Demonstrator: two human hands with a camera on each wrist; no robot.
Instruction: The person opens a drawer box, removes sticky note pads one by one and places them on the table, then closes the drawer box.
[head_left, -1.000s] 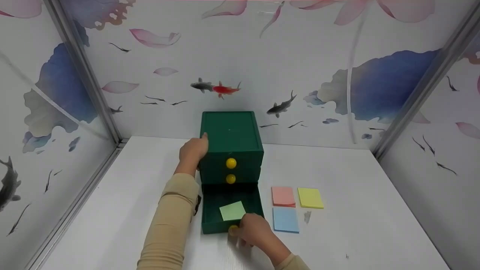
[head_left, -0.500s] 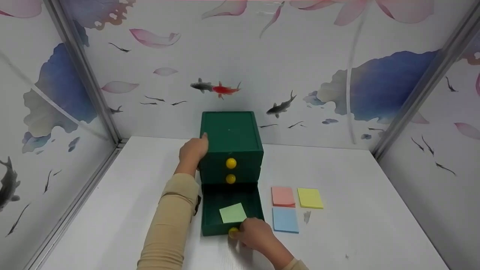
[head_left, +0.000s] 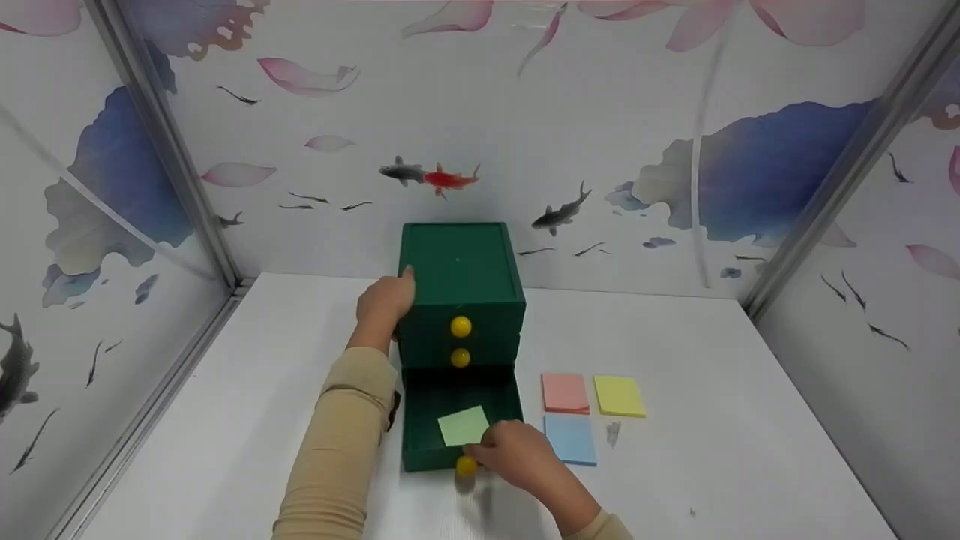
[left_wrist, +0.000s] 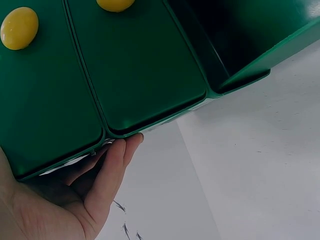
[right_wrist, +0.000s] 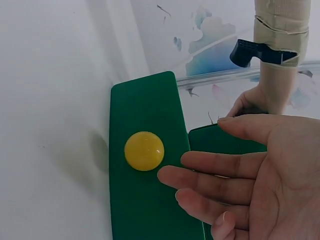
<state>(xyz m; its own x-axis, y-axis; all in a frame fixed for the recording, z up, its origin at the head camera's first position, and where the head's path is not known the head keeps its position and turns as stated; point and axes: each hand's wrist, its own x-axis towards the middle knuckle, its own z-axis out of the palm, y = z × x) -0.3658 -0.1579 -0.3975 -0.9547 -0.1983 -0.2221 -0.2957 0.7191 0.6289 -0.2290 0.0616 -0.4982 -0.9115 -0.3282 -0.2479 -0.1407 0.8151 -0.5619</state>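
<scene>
A green drawer cabinet [head_left: 461, 262] with yellow knobs stands against the back wall. Its bottom drawer [head_left: 420, 459] is pulled out, and a light green sticky note pad [head_left: 461, 426] lies inside. My left hand [head_left: 384, 304] rests on the cabinet's left side, thumb at the top edge. In the left wrist view, the fingers [left_wrist: 111, 172] lie nearly straight along that side. My right hand [head_left: 517, 454] is just beside the bottom drawer's yellow knob [head_left: 466, 466]. The right wrist view shows its fingers [right_wrist: 220, 190] spread loosely, apart from the knob [right_wrist: 144, 151].
Pink [head_left: 565, 393], yellow [head_left: 619, 395] and blue [head_left: 570, 440] sticky note pads lie on the white table [head_left: 675, 450], right of the drawer. Two upper drawers with yellow knobs [head_left: 460, 326] are closed. Printed wall panels enclose the back and both sides.
My right hand has let go of the bottom drawer's knob and shifted slightly up and right. Earlier, the drawer slid out a little. The left hand stays in place.
</scene>
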